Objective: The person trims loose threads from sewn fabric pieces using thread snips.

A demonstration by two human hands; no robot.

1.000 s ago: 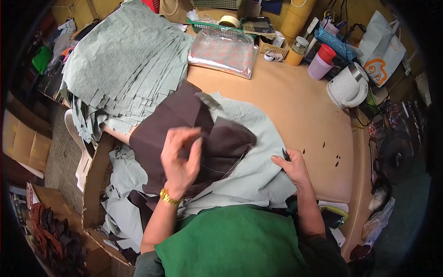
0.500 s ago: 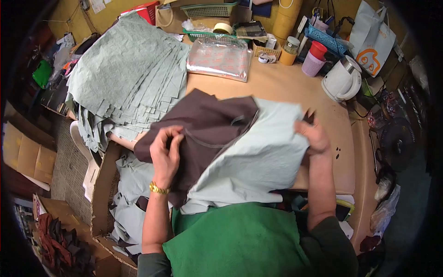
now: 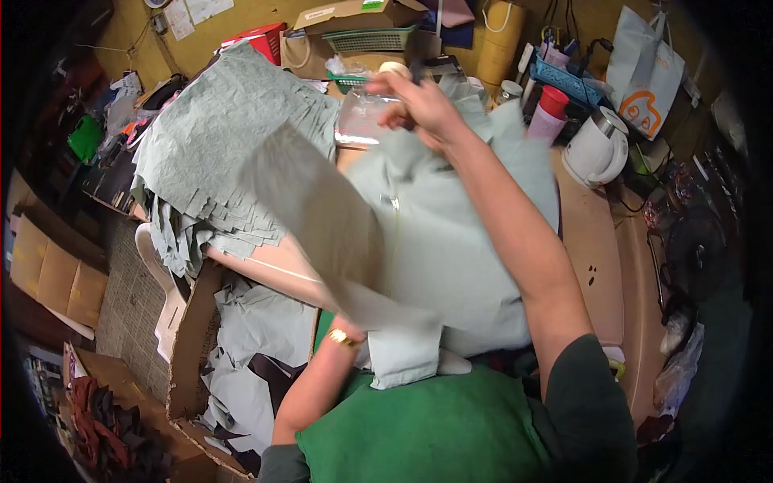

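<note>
A pale grey-green fabric (image 3: 467, 241) spreads over the table in front of me, its left part lifted and blurred by motion. My right hand (image 3: 419, 109) is raised above the far edge of this fabric, blurred, with a dark object near its fingertips. My left hand (image 3: 348, 324) is low, beside a gold bracelet; its fingers are hidden beneath the lifted fabric. A small folded flap of pale fabric (image 3: 405, 354) lies at the near edge, over the green apron (image 3: 427, 427). No dark brown side of the fabric shows clearly.
At the left lies a tall stack of grey-green pieces (image 3: 233, 137). Below it, a cardboard box (image 3: 189, 362) holds scraps. Behind are a plastic-wrapped packet (image 3: 358, 121) and a green basket (image 3: 346, 80). A white kettle (image 3: 596, 149) and a red cup (image 3: 552, 102) stand at the right.
The fabric has been turned so that its pale side faces up. My right hand has swung up and left across the table; my left hand has dropped toward me, under the fabric.
</note>
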